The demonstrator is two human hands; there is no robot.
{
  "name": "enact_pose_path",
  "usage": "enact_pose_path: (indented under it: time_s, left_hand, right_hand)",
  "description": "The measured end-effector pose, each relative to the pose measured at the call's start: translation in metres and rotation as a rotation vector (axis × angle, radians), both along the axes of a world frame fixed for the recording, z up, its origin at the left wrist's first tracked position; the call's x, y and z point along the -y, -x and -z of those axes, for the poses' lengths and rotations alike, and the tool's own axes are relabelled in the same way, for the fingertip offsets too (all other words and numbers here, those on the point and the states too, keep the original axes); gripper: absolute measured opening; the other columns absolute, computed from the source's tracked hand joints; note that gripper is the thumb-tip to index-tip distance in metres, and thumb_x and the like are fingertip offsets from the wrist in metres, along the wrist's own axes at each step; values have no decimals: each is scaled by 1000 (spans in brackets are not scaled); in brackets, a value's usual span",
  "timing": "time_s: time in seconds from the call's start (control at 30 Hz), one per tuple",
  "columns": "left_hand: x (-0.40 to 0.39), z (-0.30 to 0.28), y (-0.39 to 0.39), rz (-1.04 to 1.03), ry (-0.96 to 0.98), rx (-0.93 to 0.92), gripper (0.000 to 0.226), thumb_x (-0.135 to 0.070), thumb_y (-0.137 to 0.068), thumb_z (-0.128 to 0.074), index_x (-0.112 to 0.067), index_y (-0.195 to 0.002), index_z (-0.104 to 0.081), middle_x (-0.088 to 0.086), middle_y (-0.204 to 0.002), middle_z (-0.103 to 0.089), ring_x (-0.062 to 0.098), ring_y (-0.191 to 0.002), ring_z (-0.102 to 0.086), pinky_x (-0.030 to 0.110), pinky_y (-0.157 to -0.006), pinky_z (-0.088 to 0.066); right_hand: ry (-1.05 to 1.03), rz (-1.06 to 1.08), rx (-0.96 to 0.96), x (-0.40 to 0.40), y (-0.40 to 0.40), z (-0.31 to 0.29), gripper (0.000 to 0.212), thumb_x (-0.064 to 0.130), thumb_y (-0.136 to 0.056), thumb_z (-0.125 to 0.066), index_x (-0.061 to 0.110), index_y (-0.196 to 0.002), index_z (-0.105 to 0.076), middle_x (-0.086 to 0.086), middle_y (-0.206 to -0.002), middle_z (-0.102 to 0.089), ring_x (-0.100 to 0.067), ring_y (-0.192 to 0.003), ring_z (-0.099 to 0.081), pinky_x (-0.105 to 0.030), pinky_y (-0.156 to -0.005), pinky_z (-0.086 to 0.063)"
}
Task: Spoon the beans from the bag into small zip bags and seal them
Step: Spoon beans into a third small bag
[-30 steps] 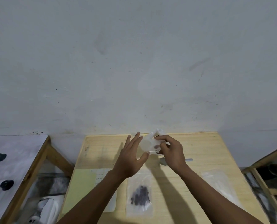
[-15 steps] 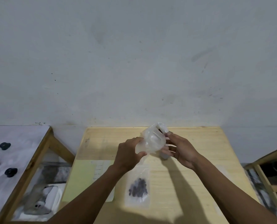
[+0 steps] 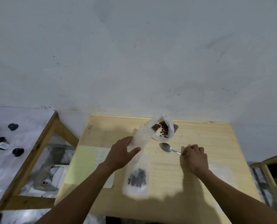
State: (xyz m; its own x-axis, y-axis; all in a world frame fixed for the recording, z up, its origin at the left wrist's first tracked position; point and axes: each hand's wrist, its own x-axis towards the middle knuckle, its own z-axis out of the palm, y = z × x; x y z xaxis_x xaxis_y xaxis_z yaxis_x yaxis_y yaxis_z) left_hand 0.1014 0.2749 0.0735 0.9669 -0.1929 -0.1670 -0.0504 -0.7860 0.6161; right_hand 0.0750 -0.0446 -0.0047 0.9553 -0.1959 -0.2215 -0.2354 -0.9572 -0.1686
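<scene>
The right hand [image 3: 195,156] hides the spoon [image 3: 166,147] handle's end, so the grip cannot be made out. The left hand [image 3: 121,153] covers the lower part of an empty zip bag [image 3: 141,138]. Writing on the paper [image 3: 100,156] is too small to read. Dark objects [image 3: 13,126] at the left edge are blurred and cut off.

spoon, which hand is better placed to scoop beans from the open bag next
Right. The right hand already holds the spoon by its handle, bowl just short of the open bag. The left hand is busy holding a small zip bag.
</scene>
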Motion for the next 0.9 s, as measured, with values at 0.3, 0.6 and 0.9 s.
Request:
enact_pose_path:
  time_s: [0.3, 0.6, 0.9]
  left_hand:
    - [-17, 8, -6, 3, -25, -45, 60, -48, -84, -68, -17, -133, -53, -2, -127, -60, 15, -110, -55, 33, -96, -46]
    - [-18, 17, -28, 38, -41, -55, 60, -48, -84, -69, -18, -133, -50, -1, -132, -56, 17, -115, -53, 37, -100, -45]
    - [26, 28, -53, 431, -191, 9, 61, -51, -83, -65, -28, -137, -47, -14, -152, -38, 13, -137, -38, 39, -110, -34]
  right_hand:
    - [-125, -168, -124, -2, -3, -10, 11, 15, -90, -40, 22, -98, -42, -1, -107, -50, -21, -91, -45, -36, -79, -38]
    - [-619, 112, 407, -4, -34, -61, 26, 0, -89, -54, 22, -102, -56, -3, -78, -61, -17, -71, -56, -21, -61, -41]
    - [-708, 99, 511, -44, -57, -67, 28, 17, -101, -44, 15, -121, -63, 1, -102, -57, -18, -91, -61, -33, -85, -49]
